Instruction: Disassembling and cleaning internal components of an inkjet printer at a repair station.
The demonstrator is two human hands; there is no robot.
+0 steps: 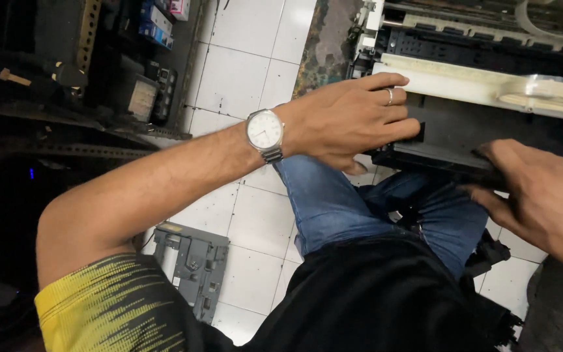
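Note:
An opened printer [483,85] with its cover off lies in front of me, black inside with a cream plastic rail across it. My left hand [353,117], wearing a ring and a wristwatch [265,132], grips the printer's black front edge at its left side, fingers curled over it. My right hand [539,195] holds the same black front edge [438,160] from the right, thumb on top. My knees in blue jeans sit just below the printer.
A grey metal printer part [193,267] lies on the white tiled floor by my left leg. A dark metal shelf rack [99,78] with boxes and small devices stands at the left. A translucent flat cable loop [548,94] rests on the printer's right.

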